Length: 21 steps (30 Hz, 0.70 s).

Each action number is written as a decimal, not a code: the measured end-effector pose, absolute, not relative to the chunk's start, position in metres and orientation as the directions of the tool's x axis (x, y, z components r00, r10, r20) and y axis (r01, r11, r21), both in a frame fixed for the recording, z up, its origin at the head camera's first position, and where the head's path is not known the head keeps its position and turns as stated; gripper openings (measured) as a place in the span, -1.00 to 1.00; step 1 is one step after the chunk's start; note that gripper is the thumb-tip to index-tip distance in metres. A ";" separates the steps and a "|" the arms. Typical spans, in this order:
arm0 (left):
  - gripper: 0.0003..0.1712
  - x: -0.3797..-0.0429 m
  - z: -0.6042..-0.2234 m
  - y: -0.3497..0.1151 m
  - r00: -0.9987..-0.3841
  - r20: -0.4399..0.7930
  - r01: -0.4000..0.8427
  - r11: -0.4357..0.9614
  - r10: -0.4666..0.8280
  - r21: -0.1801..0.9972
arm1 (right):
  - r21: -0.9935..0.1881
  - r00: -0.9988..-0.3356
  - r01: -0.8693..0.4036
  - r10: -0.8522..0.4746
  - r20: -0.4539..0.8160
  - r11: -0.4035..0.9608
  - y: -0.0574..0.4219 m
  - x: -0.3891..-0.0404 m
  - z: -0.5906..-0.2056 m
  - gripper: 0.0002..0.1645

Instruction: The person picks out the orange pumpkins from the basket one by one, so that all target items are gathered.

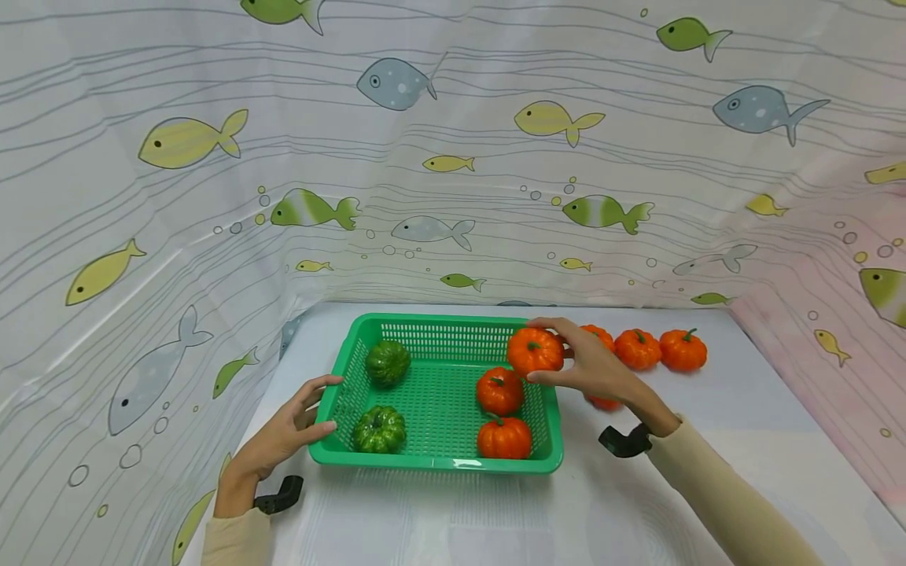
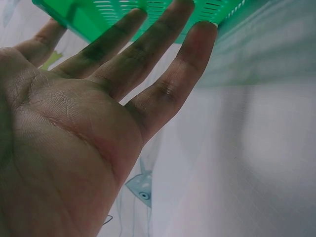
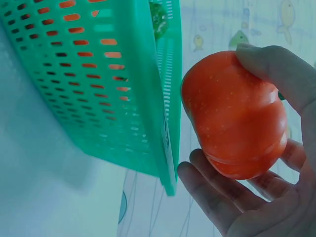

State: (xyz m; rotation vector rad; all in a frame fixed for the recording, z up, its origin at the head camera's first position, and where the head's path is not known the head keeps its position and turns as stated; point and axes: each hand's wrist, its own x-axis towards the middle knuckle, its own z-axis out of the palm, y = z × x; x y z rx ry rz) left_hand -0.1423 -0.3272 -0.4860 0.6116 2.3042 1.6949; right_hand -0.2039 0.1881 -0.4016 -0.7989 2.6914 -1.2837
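My right hand (image 1: 593, 365) holds a small orange pumpkin (image 1: 534, 353) between thumb and fingers, above the right side of a green plastic basket (image 1: 439, 464). The right wrist view shows this pumpkin (image 3: 232, 116) beside the basket's slotted wall (image 3: 74, 69). In the basket's right part lie two more orange pumpkins, one red-orange (image 1: 499, 391) and one nearer the front (image 1: 504, 439). Two green pumpkins, one darker (image 1: 388, 363) and one glossy (image 1: 380, 430), sit on its left. My left hand (image 1: 290, 428), fingers extended and loosely bent, is at the basket's left rim; its palm (image 2: 74, 133) is bare.
Right of the basket, several orange pumpkins, including a middle one (image 1: 638, 350) and an outer one (image 1: 683, 350), stand on the white table (image 1: 708, 440); my right hand partly hides some. A fish-patterned curtain (image 1: 453, 189) borders the table at the back and sides.
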 end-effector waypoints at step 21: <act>-0.23 -0.143 -0.486 -0.329 -0.885 0.058 0.174 0.212 0.462 0.962 | -0.756 -0.929 -0.331 -0.336 0.156 0.564 0.230 -0.186 -0.415 -0.04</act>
